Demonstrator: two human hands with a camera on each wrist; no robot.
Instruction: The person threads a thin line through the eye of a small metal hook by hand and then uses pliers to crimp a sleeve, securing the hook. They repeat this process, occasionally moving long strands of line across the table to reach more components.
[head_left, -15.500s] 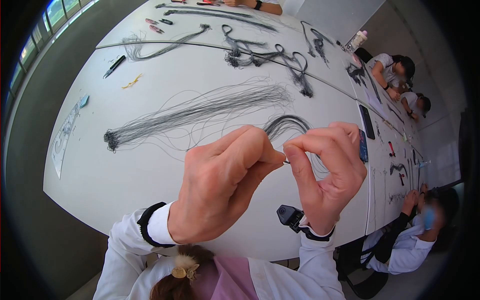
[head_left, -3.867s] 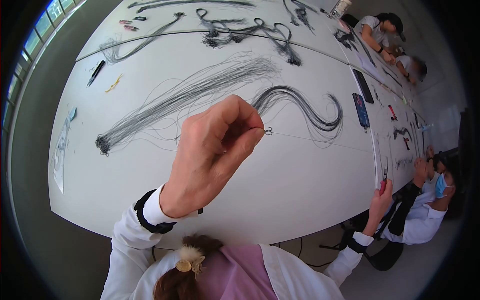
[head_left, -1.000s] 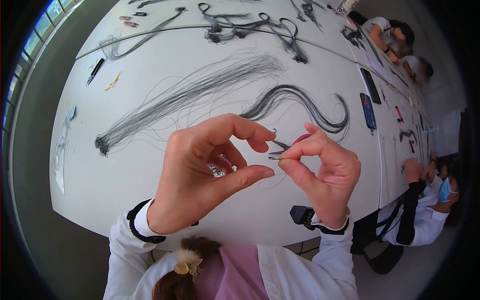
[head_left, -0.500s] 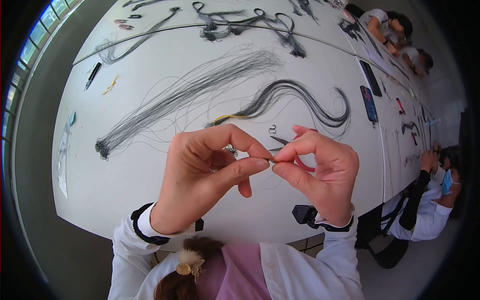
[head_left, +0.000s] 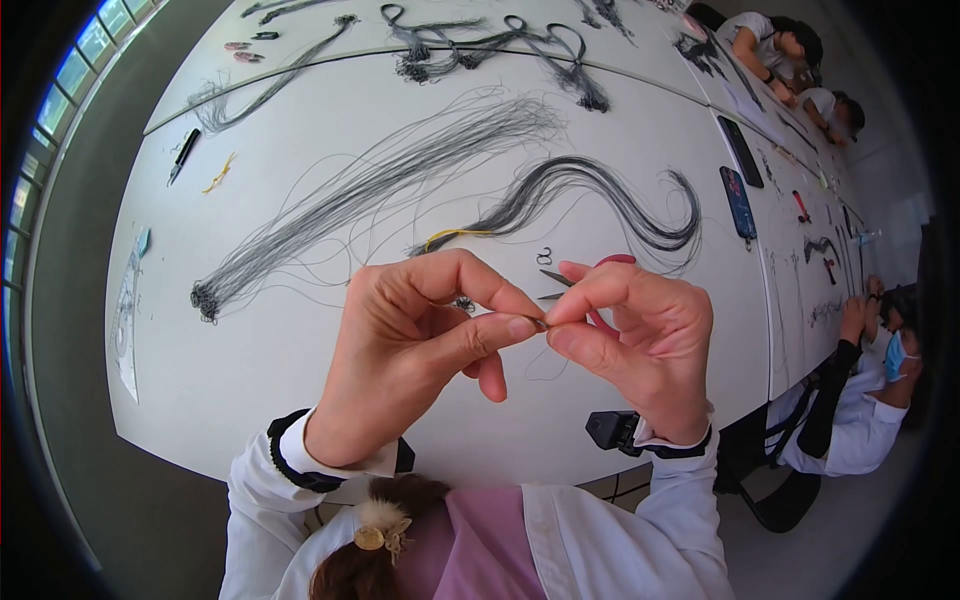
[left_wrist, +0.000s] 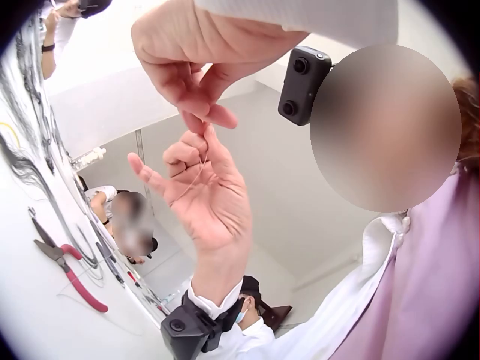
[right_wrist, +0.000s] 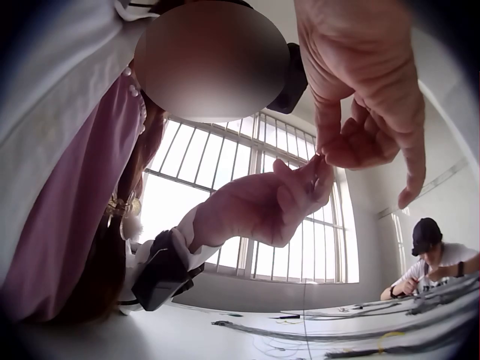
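Note:
Over the table, the left hand [head_left: 400, 350] and right hand [head_left: 640, 335] meet fingertip to fingertip, both pinching a small dark piece [head_left: 541, 324] mostly hidden between thumbs and forefingers. In the left wrist view a thin line [left_wrist: 196, 176] crosses the palm of the right hand [left_wrist: 217, 195], below the left hand [left_wrist: 199, 45]. Red-handled cutters [left_wrist: 56, 259] lie on the table with their blades apart; the right hand partly covers them in the head view. Small dark hooks [head_left: 544, 257] lie behind the blades. The left hand [right_wrist: 262, 204] also shows in the right wrist view.
Behind the hands lie a long bundle of grey lines [head_left: 380, 190] and a curved bundle [head_left: 590, 175] with a yellow tie [head_left: 455, 234]. Two phones [head_left: 739, 150] [head_left: 738, 202] are at right. A black pen-like tool [head_left: 183, 156] is at left; other people sit along the right side.
The cutters, earlier held far out in the right hand, now lie on the table. The right hand has come back in, and the left fingers, spread a second ago, have closed on the small piece.

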